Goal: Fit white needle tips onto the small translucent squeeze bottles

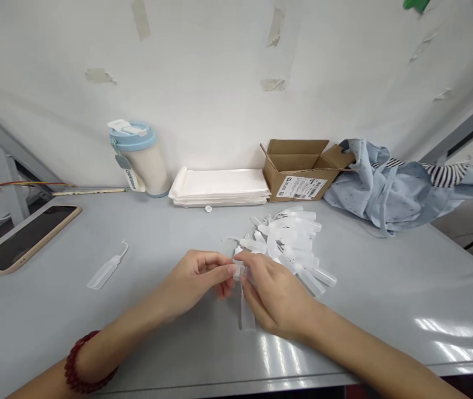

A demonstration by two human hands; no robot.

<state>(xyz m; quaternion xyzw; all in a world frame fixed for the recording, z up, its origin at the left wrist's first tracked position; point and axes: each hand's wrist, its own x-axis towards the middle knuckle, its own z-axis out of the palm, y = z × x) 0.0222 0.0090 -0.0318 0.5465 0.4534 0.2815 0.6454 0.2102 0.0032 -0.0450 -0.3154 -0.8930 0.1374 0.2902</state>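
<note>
Head view looks down on a grey desk [386, 288] where the left hand [195, 282] and the right hand [276, 299] meet at the middle, both closed on one translucent plastic tube [247, 317]. The fingers [225, 271] of the left hand pinch narrowly at its upper end, while the right hand's thumb and forefinger close on the same end from the other side. The flat body hangs down past the right palm, its lower end at or just above the desk. Two pinches at one small spot look like a grip for fine work at the tip, with the wrists low for steadiness. Just behind the right hand lies a loose pile of tubes [294, 238] of the same kind, near enough to touch without stretching. A single tube with a hooked tip [104, 271] lies well apart to the left, kept clear of the pile. Bulkier things sit back against the wall, out of the hands' way: a blue-lidded cup [145, 166], a stack of white pouches [220, 185] with a small white cap [208, 209] before it, an open cardboard box [298, 166] and a crumpled blue garment [390, 188]. A phone [24, 238] lies face up at the far left. A red bead bracelet [82, 363] circles the left wrist.
</note>
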